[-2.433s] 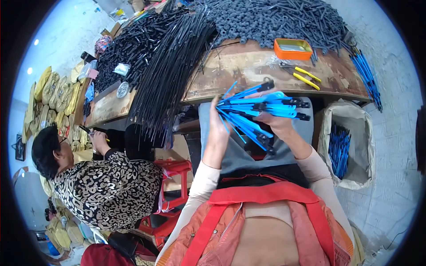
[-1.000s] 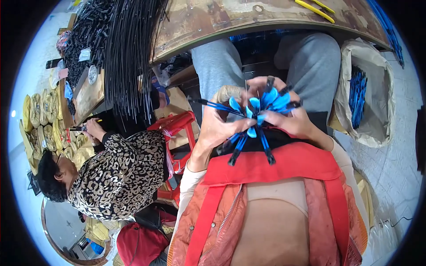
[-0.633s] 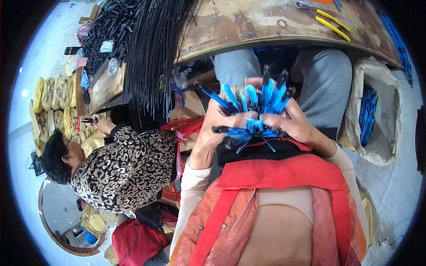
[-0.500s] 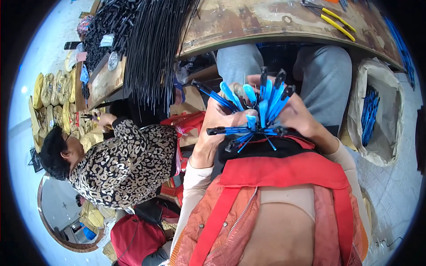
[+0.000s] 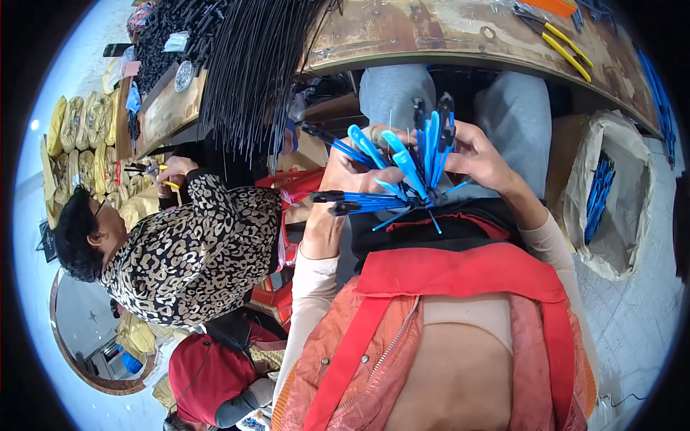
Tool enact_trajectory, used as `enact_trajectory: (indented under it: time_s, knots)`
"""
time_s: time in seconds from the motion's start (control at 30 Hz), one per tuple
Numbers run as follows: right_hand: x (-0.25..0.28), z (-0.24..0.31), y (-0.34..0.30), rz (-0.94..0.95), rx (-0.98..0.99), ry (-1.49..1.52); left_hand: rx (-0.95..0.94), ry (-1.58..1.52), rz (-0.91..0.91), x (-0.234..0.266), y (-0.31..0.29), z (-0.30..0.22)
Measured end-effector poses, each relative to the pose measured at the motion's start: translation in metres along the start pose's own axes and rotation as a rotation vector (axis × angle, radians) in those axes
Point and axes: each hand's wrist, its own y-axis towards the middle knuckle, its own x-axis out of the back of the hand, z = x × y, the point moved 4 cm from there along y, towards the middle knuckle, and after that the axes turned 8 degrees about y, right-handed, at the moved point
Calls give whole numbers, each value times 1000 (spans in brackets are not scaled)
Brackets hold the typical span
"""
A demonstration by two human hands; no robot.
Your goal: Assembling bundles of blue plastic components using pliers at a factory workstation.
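Note:
I hold a fanned bunch of blue plastic rods with black tips (image 5: 402, 169) over my lap, close to my chest. My left hand (image 5: 343, 179) grips the bunch from the left side, its fingers wrapped around the lower ends. My right hand (image 5: 480, 154) clasps the same bunch from the right, thumb against the upright rods. The rods spread out to the left and upward like a fan. Beneath them are my grey trousers (image 5: 517, 122) and a red and orange vest (image 5: 460, 280).
A worn wooden workbench (image 5: 445, 36) runs along the top with yellow-handled pliers (image 5: 560, 47) and a large sheaf of black rods (image 5: 251, 65). A white sack (image 5: 625, 237) with blue rods stands at the right. A person in a leopard-print top (image 5: 194, 251) sits at the left.
The view has tilted down from the bench toward my lap. The blue bunch came in from the bench edge to my chest and now fans out wider, both hands still around it.

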Motion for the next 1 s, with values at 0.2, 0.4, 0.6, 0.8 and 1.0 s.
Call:
enact_trajectory:
  time_s: [0.2,0.4,0.6,0.8,1.0]
  knots:
    - [28,5,17,70,-1,-79,-4,2,70,6,1,-13]
    - [34,-14,23,94,-61,-84,-43,267,243,31,11,5]
    - [38,-29,30,249,-4,37,-262,-315,345,31,9,17]
    - [25,-37,26,265,-302,-41,-447,-634,641,34,12,35]
    - [60,-53,-14,41,-242,-41,-645,-668,1061,47,8,40]
